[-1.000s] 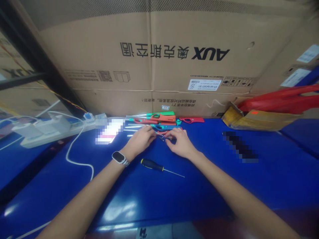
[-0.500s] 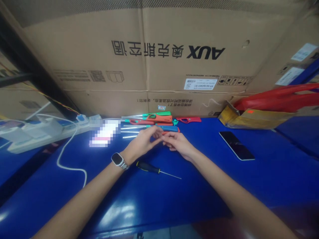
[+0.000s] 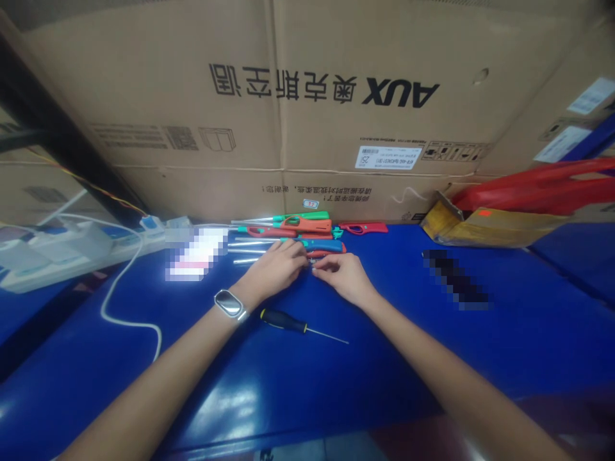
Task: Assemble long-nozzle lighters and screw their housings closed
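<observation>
My left hand [image 3: 283,266], with a watch [image 3: 229,303] on its wrist, is closed with fingers curled downward beside a pile of long-nosed gas lighters [image 3: 307,225]. The metal tube [image 3: 247,260] of the nearest lighter runs under it. My right hand [image 3: 346,276] is closed in a pinch just to the right, thumb and forefinger together. Between the fingertips of both hands something small and light shows, too small to name. The lighter with a blue handle [image 3: 324,245] lies right behind the fingers. A screwdriver [image 3: 283,320] with a black and yellow handle lies in front of my hands.
A red lighter handle [image 3: 365,228] lies behind to the right. A dark phone [image 3: 456,280], a yellow-taped box [image 3: 500,227] and a red bag [image 3: 538,186] are on the right. On the left are a bright pixelated patch, a white cable [image 3: 108,307] and a power strip [image 3: 57,269]. Cardboard stands behind.
My hands have come slightly apart. My left hand has turned from a thumb-up pinch to knuckles up, its fingers now pointing down. The right fingertips have dropped a little. The view has shifted slightly.
</observation>
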The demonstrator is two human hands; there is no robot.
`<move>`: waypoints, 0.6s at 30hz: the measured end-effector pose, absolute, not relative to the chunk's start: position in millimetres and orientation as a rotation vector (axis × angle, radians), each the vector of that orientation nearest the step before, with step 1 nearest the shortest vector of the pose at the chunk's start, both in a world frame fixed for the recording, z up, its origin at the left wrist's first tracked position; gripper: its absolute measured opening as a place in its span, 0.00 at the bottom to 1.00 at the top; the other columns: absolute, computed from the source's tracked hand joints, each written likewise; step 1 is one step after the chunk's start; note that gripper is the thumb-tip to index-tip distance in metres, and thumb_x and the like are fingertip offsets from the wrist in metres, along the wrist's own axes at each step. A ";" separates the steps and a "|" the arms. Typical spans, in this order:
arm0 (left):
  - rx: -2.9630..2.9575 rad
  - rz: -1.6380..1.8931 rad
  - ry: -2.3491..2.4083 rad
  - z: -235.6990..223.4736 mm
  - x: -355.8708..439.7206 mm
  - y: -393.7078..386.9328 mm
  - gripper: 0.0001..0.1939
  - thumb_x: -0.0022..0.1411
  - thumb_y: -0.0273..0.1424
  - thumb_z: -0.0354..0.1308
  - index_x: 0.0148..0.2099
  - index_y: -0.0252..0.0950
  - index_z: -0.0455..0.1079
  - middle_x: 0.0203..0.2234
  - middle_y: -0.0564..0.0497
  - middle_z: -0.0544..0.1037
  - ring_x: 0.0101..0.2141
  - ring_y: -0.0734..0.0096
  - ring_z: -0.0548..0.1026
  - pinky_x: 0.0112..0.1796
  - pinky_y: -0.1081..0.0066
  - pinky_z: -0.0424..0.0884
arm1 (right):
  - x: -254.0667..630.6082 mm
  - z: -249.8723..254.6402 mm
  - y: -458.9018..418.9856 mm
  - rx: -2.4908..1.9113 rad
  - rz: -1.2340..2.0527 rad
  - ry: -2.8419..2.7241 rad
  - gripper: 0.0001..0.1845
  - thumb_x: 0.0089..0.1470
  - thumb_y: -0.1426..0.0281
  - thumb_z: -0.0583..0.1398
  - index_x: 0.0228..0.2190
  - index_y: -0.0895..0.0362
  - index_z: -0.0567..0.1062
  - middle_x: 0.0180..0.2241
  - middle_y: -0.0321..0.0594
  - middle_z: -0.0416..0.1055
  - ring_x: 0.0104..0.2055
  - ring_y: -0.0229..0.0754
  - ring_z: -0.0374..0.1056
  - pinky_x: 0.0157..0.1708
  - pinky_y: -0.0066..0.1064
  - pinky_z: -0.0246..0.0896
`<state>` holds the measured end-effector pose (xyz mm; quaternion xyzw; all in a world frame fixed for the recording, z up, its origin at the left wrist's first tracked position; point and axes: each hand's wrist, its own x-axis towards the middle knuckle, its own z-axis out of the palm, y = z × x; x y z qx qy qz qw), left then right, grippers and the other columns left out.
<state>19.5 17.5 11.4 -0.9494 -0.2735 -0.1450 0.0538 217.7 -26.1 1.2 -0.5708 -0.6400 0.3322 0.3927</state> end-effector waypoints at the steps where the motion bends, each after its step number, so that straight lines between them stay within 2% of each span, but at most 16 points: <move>1: -2.892 -0.469 -0.843 10.0 19.6 18.9 0.07 0.65 0.24 0.55 0.43 0.36 0.73 0.44 0.45 0.73 0.47 0.57 0.69 0.46 0.59 0.66 | 217.0 0.2 -26.5 -1.452 0.831 -1.627 0.05 0.46 0.72 0.67 0.29 0.58 0.83 0.26 0.39 0.80 0.28 0.41 0.72 0.30 0.30 0.65; 9: -2.981 -0.862 -0.898 0.7 20.6 24.9 0.04 0.67 0.28 0.57 0.43 0.36 0.73 0.41 0.47 0.76 0.44 0.61 0.70 0.46 0.60 0.69 | 211.6 -9.4 -25.4 -1.356 0.831 -1.516 0.08 0.48 0.68 0.67 0.31 0.56 0.84 0.29 0.39 0.81 0.29 0.43 0.75 0.33 0.32 0.69; 18: -2.981 -0.981 -0.883 -1.4 24.0 24.6 0.04 0.66 0.27 0.58 0.40 0.35 0.74 0.39 0.47 0.77 0.42 0.61 0.71 0.44 0.58 0.71 | 207.9 -14.2 -23.6 -1.333 0.765 -1.459 0.09 0.48 0.65 0.66 0.30 0.56 0.84 0.27 0.39 0.81 0.25 0.42 0.73 0.30 0.31 0.68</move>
